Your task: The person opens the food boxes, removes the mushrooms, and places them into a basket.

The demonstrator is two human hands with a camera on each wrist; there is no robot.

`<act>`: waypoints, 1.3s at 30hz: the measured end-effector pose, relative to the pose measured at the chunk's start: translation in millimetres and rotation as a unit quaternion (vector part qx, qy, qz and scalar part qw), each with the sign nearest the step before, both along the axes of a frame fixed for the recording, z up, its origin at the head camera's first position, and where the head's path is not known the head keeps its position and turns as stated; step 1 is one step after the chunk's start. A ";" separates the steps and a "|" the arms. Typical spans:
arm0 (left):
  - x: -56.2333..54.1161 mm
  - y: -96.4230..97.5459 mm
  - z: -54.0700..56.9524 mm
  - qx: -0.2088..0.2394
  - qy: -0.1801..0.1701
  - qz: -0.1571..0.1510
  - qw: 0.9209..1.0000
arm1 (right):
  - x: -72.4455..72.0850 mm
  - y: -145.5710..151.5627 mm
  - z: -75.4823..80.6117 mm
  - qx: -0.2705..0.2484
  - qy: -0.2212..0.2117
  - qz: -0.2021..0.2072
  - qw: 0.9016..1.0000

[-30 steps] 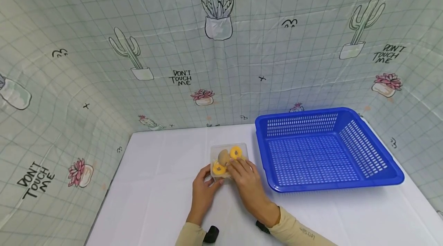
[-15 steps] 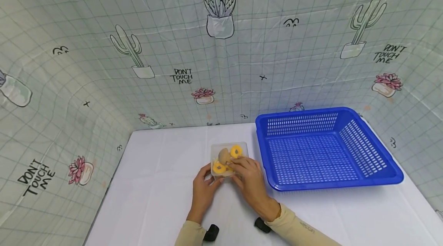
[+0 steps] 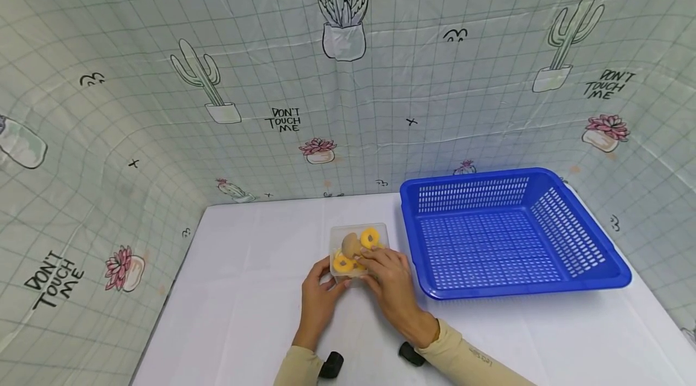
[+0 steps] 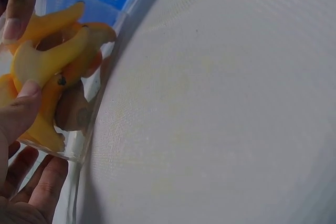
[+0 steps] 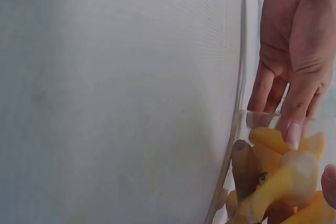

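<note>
A clear plastic box on the table holds several yellow mushrooms and brown ones. One brown mushroom lies on top. My left hand grips the box at its near left corner. In the left wrist view its thumb reaches over the rim onto a yellow mushroom, and its other fingers lie along the outside. My right hand is over the box's right side. Its fingers rest on the mushrooms, with the thumb near the close rim; they hide part of the contents.
A blue slotted plastic basket stands right of the box, close beside the right hand. A white cloth covers the table. Behind it hangs a printed grid curtain. Black straps sit at both wrists.
My right hand has turned slightly, with its fingers drawn in across the mushrooms and its thumb now showing near the close rim. The left hand and box have stayed in place.
</note>
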State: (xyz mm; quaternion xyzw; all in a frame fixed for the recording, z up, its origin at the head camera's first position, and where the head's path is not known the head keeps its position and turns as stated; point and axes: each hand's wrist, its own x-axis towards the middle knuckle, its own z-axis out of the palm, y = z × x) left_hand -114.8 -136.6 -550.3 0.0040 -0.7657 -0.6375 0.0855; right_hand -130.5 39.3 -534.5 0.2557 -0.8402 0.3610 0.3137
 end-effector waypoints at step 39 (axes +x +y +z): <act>-0.5 2.2 -2.1 -0.014 0.005 0.019 1.000 | -0.3 0.6 4.0 0.040 0.042 0.001 0.998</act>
